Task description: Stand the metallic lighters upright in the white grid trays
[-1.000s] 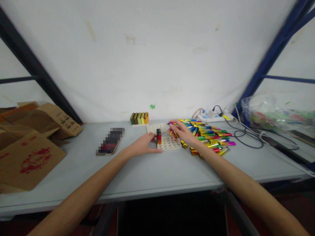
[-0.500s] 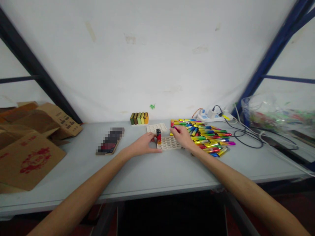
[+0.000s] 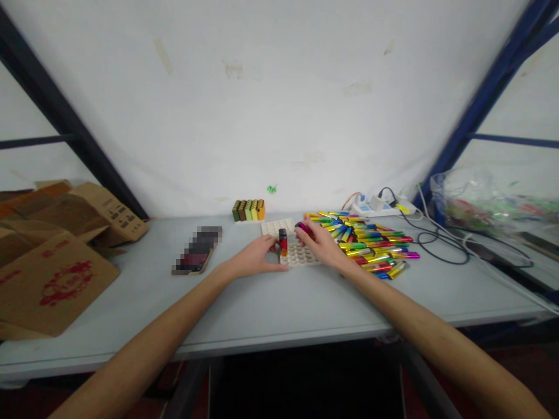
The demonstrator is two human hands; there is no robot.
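Observation:
My left hand [image 3: 255,256] spans the left end of a white tray [image 3: 301,255] with rows of round holes, thumb along its front edge and fingers at the far side. Close to those fingers, a red lighter [image 3: 283,244] with a black top stands upright at the tray's left end. Over the tray's right part, my right hand [image 3: 321,241] is closed on a magenta lighter [image 3: 301,228], held tilted. Behind lies a second white holed tray [image 3: 273,227]. Many shiny, multicoloured lighters [image 3: 371,247] are heaped just right of my right hand.
Upright green, brown, yellow and orange lighters [image 3: 248,210] stand in a block near the wall. A phone [image 3: 198,250], partly pixelated, lies left. Cardboard boxes [image 3: 61,267] fill the far left. A power strip [image 3: 379,206], cables [image 3: 441,259] and a plastic bag [image 3: 480,198] are at right.
My right hand has shifted slightly left and turned, so the magenta lighter shows more and sits nearer the red one. My left hand keeps its place at the tray.

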